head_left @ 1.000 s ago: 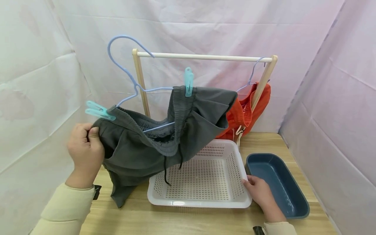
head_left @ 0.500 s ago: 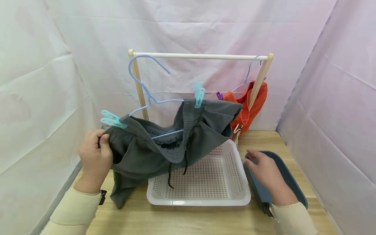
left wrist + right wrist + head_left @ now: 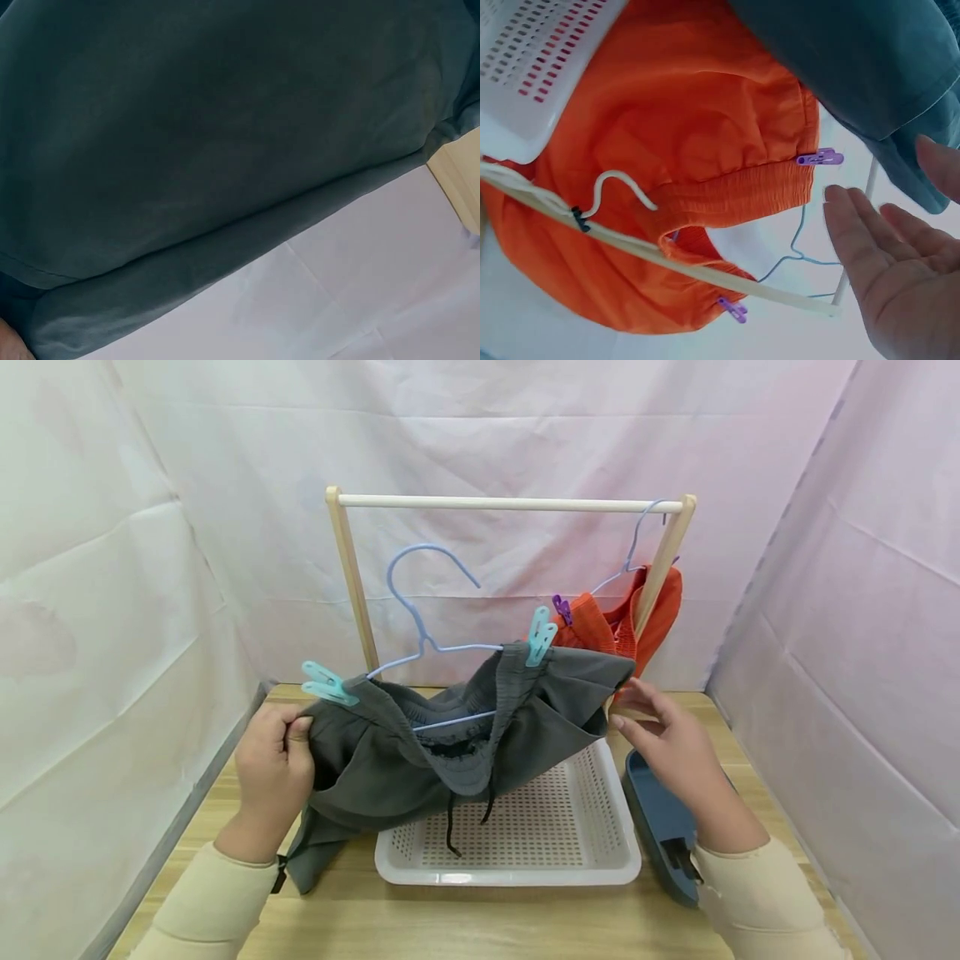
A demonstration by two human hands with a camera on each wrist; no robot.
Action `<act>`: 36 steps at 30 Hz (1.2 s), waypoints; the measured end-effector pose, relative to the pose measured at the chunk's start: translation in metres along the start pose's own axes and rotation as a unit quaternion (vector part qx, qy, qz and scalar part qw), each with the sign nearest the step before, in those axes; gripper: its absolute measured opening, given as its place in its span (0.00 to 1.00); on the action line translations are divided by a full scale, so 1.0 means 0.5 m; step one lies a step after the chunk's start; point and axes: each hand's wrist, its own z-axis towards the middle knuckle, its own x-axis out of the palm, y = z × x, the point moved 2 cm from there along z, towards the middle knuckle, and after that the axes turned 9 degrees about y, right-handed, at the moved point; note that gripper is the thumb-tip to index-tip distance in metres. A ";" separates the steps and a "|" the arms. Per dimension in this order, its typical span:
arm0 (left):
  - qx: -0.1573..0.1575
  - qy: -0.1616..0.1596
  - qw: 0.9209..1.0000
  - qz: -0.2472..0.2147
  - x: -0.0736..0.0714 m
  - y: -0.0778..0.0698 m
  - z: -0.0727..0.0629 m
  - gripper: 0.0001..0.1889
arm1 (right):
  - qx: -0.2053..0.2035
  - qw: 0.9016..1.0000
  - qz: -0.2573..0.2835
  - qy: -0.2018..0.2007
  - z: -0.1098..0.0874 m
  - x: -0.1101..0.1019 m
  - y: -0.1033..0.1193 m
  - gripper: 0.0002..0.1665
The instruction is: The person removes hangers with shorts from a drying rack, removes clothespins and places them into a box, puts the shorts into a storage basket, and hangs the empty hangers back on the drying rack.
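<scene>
Dark grey drawstring shorts hang in the air on a light blue hanger. Two teal clothespins, a left one and a right one, clip their waistband to it. My left hand grips the left edge of the cloth between thumb and curled fingers. Beside the right end of the shorts is my right hand. In the right wrist view that hand has extended fingers, thumb apart, and nothing held. Grey cloth fills most of the left wrist view.
Behind stands a rack with a white rail. Orange shorts hang at its right on another hanger, with purple clothespins. A white perforated basket lies below the grey shorts, and a dark blue tray is right of it.
My left hand has carried the hanger and grey shorts right and down. My right hand has left the basket rim and risen to the right end of the shorts.
</scene>
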 end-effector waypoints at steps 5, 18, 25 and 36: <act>0.001 0.013 1.000 -0.011 0.006 -0.003 -0.006 0.26 | -0.046 0.998 0.029 -0.025 0.019 -0.004 0.012 0.29; 0.004 0.062 0.998 -0.020 0.025 -0.009 -0.019 0.24 | -0.064 0.979 0.142 -0.129 0.003 -0.023 0.012 0.06; 0.023 0.095 0.995 -0.011 0.036 -0.007 -0.021 0.23 | -0.048 0.983 0.097 -0.148 -0.014 -0.028 0.003 0.08; 0.059 0.155 0.986 0.009 0.061 -0.003 -0.030 0.20 | -0.020 0.987 0.064 -0.148 -0.043 -0.020 -0.027 0.09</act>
